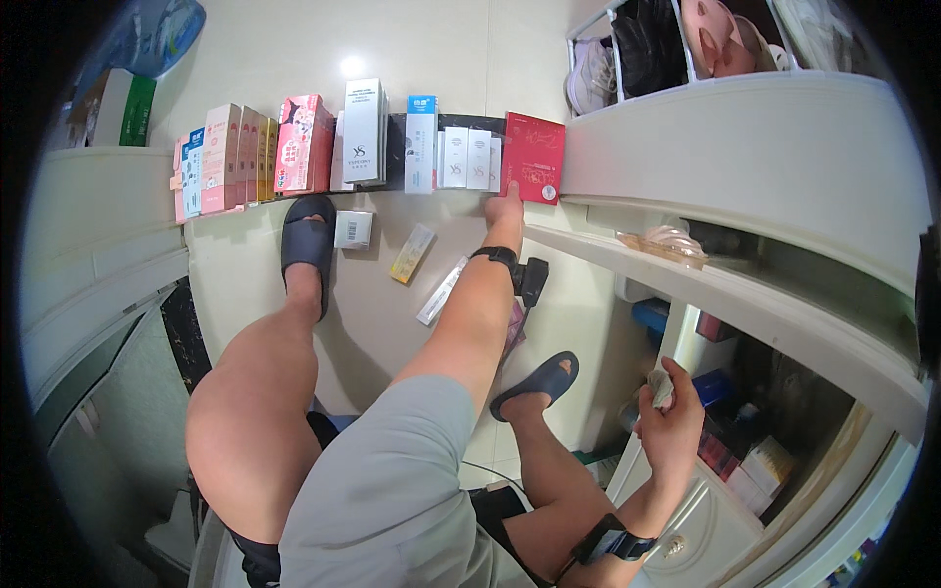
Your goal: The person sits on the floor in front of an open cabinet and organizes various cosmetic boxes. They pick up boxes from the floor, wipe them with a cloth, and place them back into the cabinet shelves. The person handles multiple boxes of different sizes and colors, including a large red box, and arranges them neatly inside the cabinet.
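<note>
My left hand (505,209) reaches forward to the flat red box (535,158) at the right end of a row of cartons. Its thumb lies over the box's lower left edge; the other fingers are mostly hidden. Beside that box stand small white cartons (456,158), a tall white-and-blue carton (421,145) and tall silver-white cartons (362,132). Further left are pink cartons (301,143) and slim pink and yellow ones. Off to the right, my right hand (673,422) holds a crumpled pale cloth (660,387) between thumb and fingers, in front of an open cabinet.
On the tiled floor lie a white box (353,230), a yellow-and-white carton (412,253), a slim white carton (441,292) and a partly hidden pink packet. A white shoe rack (735,125) stands at right, above a cabinet (750,426) with boxes inside. My slippered feet flank the floor items.
</note>
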{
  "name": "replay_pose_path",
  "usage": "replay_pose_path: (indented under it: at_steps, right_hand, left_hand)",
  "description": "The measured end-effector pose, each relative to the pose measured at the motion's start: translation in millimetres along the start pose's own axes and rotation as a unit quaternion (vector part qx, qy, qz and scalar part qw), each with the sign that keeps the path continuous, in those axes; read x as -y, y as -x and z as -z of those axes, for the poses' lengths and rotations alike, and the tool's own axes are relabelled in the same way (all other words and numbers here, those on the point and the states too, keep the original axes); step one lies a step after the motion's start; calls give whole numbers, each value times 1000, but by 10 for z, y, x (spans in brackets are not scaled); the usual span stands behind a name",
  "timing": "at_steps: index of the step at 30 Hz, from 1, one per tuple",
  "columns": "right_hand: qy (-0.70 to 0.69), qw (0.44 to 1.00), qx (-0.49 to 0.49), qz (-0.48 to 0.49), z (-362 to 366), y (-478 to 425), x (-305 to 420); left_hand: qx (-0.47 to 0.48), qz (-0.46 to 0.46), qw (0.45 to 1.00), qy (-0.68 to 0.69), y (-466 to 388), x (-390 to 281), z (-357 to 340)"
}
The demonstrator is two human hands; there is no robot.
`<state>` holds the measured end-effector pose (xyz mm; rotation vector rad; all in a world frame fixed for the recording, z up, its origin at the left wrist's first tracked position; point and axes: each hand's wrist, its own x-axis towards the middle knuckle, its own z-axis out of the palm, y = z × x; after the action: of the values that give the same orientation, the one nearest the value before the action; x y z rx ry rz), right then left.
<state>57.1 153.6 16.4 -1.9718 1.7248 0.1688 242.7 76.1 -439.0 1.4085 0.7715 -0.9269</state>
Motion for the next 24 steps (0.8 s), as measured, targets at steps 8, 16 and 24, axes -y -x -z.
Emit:
replay_pose_path:
  at_steps: [8, 16, 24]
  right_hand:
    - [38, 989, -68, 126, 133, 36, -207]
    - [74, 990, -16, 116, 234, 227, -535]
    - [-313, 948, -56, 17, 572, 398, -1118]
  left_hand:
    - [277, 28, 958, 69, 486, 423, 1007]
    - [293, -6, 941, -172, 2201, 213, 1852]
    - [465, -404, 728, -302, 3345, -468, 1498]
